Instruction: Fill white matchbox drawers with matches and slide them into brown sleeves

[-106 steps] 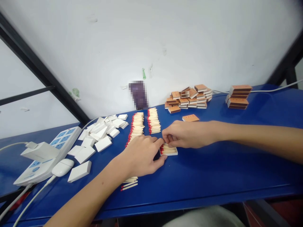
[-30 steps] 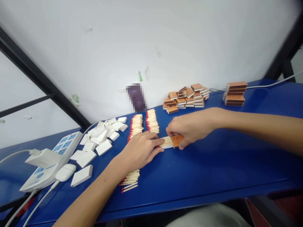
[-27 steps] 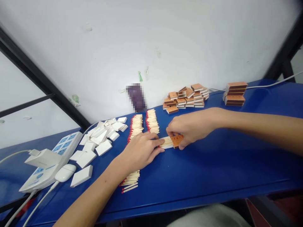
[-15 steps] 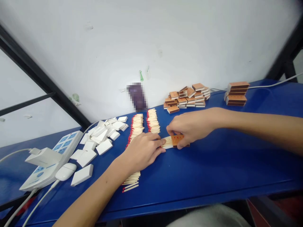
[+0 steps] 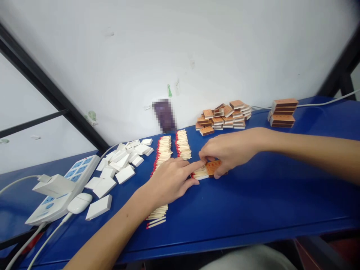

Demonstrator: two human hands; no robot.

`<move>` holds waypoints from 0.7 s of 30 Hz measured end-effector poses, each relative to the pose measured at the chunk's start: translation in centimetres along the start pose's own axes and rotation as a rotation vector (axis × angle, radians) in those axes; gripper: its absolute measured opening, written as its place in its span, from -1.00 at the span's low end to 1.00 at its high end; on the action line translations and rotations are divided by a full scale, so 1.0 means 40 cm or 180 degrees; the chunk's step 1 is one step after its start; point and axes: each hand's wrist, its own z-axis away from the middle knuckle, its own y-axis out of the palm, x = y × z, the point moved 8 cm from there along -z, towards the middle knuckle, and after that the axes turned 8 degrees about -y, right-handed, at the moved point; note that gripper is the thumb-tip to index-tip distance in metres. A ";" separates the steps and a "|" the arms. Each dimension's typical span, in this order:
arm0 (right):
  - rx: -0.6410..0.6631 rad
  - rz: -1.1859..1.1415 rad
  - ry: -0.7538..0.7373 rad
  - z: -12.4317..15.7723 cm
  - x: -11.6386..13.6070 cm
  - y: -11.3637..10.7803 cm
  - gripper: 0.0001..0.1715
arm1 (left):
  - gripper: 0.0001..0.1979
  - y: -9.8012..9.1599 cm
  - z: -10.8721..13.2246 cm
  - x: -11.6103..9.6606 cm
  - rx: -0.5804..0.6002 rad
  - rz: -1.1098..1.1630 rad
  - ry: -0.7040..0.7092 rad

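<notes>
My right hand grips an orange matchbox sleeve between thumb and fingers, flat on the blue table. Out of the sleeve's left end sticks a white matchbox tray filled with red-tipped matches; its right part is inside the sleeve. My left hand holds that tray, with the thumb along its near side and the index finger stretched over its far side to the sleeve's edge. Under and behind my left hand runs a long row of matches. A shorter row of matches lies just right of it.
White trays are heaped at the left, beside a power strip with a plugged-in charger and a white earphone case. Sleeves are piled against the wall, and stacked matchboxes stand farther right. White cables cross the table.
My left index finger has moved right and up, from over the matches to the sleeve's edge, baring more of the matches. My right hand keeps its grip on the sleeve.
</notes>
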 end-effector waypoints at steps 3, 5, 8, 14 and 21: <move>0.0001 -0.0009 -0.0007 0.000 -0.004 0.001 -0.55 | -0.53 0.000 0.003 0.000 -0.0066 -0.0003 -0.0006; -0.0025 -0.0029 -0.0025 0.001 -0.006 0.001 -0.54 | -0.53 -0.001 0.004 0.001 -0.0098 0.0026 -0.0019; -0.0045 -0.0036 -0.0088 0.001 -0.004 0.003 -0.53 | -0.52 -0.003 0.004 0.001 -0.0121 0.0119 -0.0043; -0.0039 0.0005 -0.0228 0.001 0.012 0.001 -0.57 | -0.56 0.004 0.004 0.002 0.0007 0.0312 0.0001; -0.0133 -0.0129 -0.0193 -0.018 0.034 0.007 -0.60 | -0.47 0.010 0.002 0.003 -0.0230 0.0243 -0.0045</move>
